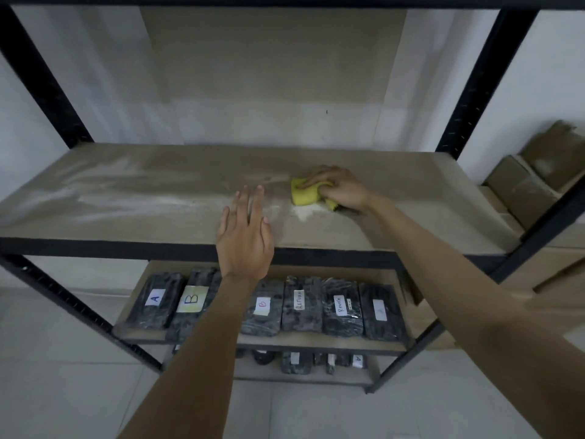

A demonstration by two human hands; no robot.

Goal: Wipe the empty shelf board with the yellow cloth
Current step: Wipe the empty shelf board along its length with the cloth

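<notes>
The empty shelf board (133, 198) is beige and spans the black metal rack at chest height. White dust streaks cover its left half, and a small white pile lies just in front of the yellow cloth (304, 194). My right hand (340, 188) presses the bunched cloth flat on the board, right of centre. My left hand (245, 232) rests palm down on the board's front edge, fingers spread, holding nothing, a short way left of the cloth.
Black rack uprights (44, 77) stand at both sides and another board hangs overhead. On the lower shelf sit several black wrapped packages with white labels (304, 307). Brown cardboard boxes (531, 185) are stacked to the right of the rack. Pale floor tiles lie below.
</notes>
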